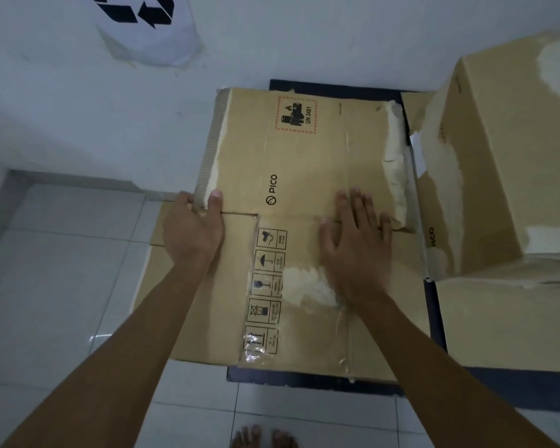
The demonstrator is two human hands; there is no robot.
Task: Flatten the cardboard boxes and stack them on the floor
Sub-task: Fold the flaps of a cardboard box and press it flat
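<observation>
- One flattened cardboard box (304, 189) lies on the floor, printed with one PICO logo (271, 190), one red-bordered UN 3481 label (295, 115) and a column of five handling symbols (265, 292).
- One upright cardboard box (498, 156) stands just right of the flattened one.
- One dark mat (304, 381) shows under the flattened box.
- Two hands are on the flattened box: one left hand (193, 231) at its left edge, one right hand (358, 240) flat on top.
- One white bag (149, 30) with a recycling mark sits beyond the flattened box, to the left.
- Two bare feet (262, 438) show below it; toes partly cut off.
</observation>
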